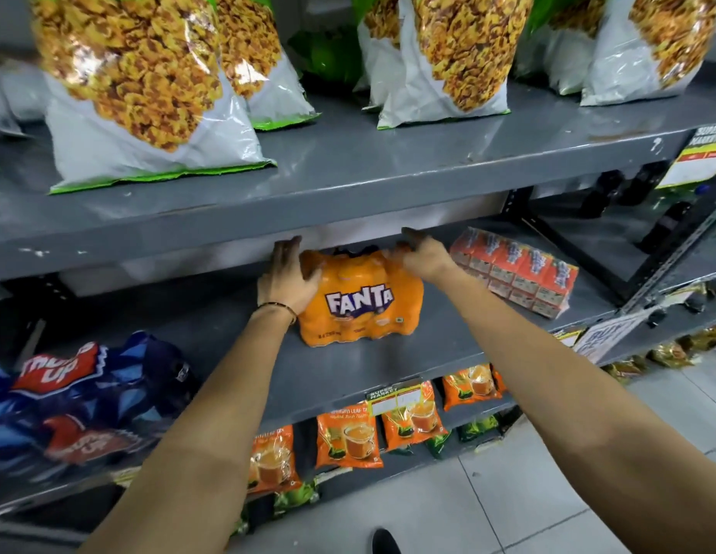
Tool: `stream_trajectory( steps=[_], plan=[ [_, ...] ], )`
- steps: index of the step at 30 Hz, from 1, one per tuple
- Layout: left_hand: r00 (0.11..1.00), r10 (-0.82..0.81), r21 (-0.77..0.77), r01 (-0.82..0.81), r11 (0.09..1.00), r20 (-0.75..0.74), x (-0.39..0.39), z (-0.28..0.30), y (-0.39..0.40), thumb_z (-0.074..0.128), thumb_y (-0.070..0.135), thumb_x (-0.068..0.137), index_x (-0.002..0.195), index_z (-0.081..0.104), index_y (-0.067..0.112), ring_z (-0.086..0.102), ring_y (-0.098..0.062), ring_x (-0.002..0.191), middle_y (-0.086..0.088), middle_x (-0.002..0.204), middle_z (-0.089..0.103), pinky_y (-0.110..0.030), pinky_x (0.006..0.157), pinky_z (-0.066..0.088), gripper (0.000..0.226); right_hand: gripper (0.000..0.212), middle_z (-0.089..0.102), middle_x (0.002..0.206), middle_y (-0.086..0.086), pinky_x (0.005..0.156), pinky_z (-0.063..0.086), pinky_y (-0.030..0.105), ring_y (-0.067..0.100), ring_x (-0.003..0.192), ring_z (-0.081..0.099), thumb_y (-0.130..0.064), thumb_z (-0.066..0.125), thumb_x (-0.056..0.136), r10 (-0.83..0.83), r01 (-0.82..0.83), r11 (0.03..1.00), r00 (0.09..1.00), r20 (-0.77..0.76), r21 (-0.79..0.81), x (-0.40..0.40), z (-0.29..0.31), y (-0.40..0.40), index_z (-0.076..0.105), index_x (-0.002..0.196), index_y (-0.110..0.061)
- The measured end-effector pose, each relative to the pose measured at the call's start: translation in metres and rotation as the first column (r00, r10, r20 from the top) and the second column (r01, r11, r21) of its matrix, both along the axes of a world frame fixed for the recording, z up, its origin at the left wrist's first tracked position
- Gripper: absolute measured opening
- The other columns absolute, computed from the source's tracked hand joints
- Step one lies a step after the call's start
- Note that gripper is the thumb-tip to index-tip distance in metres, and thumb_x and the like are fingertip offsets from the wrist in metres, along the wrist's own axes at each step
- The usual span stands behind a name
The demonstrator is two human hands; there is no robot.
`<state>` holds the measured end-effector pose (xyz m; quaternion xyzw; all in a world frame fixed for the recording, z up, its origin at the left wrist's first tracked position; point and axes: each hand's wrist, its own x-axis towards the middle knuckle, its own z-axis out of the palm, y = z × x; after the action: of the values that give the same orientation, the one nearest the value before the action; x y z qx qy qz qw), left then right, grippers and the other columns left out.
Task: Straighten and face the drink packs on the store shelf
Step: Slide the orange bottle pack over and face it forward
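An orange shrink-wrapped Fanta pack (pixel 362 301) stands on the grey middle shelf (pixel 348 365), its logo facing me. My left hand (pixel 286 279) presses flat against the pack's left side, fingers spread upward. My right hand (pixel 422 253) grips the pack's top right corner, fingers curled over the wrap. A blue and red Thums Up pack (pixel 88 397) lies tilted at the left of the same shelf. At the right, a wrapped block of small orange juice cartons (pixel 516 271) sits at an angle.
The shelf above (pixel 348 185) overhangs my hands and carries big white snack bags (pixel 148 94). Orange tea pouches (pixel 348 433) line the shelf below. Price tags (pixel 396 397) hang on the shelf edges. A tiled floor (pixel 548 493) lies at lower right.
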<state>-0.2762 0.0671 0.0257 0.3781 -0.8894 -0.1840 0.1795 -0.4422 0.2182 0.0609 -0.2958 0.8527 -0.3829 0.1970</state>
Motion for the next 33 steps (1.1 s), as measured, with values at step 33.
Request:
stream_trajectory(
  steps=[33],
  plan=[
    [0.983,0.180,0.132,-0.173,0.976,-0.043,0.038,0.018,0.093,0.039,0.022,0.099,0.151,0.020,0.021,0.020,-0.031,0.146,-0.010,0.159,0.022,-0.051,0.118,0.022,0.054,0.075,0.027,0.157,0.013,0.113,0.034,0.046,0.033,0.142,0.031,-0.047,0.054,0.090,0.239,-0.239,0.971,0.971,-0.024,0.021,0.054,-0.020,0.071,0.018,0.152,-0.025]
  ],
)
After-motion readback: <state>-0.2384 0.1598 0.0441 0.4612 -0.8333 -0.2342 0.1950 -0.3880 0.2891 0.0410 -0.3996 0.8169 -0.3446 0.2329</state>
